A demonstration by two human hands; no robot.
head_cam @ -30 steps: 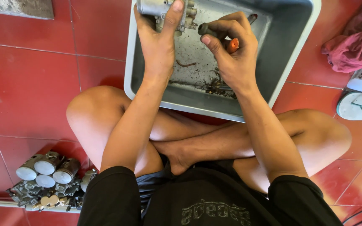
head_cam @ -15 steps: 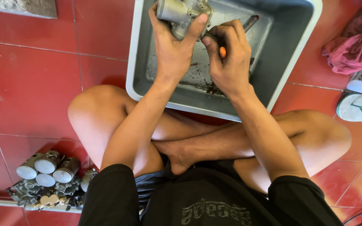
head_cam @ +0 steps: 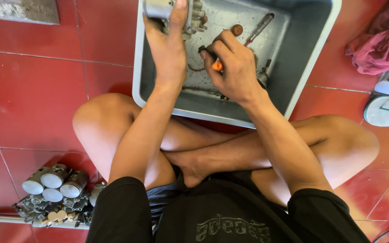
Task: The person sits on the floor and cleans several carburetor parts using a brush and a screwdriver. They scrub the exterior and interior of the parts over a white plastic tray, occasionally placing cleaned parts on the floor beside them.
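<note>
Sitting cross-legged on the red tiled floor [head_cam: 37, 99], the person worked over a grey rectangular plastic tub [head_cam: 311, 67] set just past the knees. The left hand [head_cam: 169, 49] was wrapped around a silver-grey cast-metal carburettor body [head_cam: 190, 15], thumb pressed up its side, holding it above the tub's far left corner. The right hand [head_cam: 235, 67] was curled tight on a small tool with an orange handle [head_cam: 218, 66], its dark tip aimed toward the metal body; whether the tip touched it could not be told.

In the tub lay a red-handled screwdriver [head_cam: 260, 28], a small brown round cap [head_cam: 237, 29] and scattered grit. A cluster of similar silver carburettors [head_cam: 52, 193] sat on the floor by the left knee, and a pink crumpled cloth [head_cam: 379, 45] lay to the right of the tub.

By my reading, the step in hand was working a fitting on the body, loosening or cleaning it. The next move would call for a steady left grip and the tip seated squarely before any turning, lest it slip.
</note>
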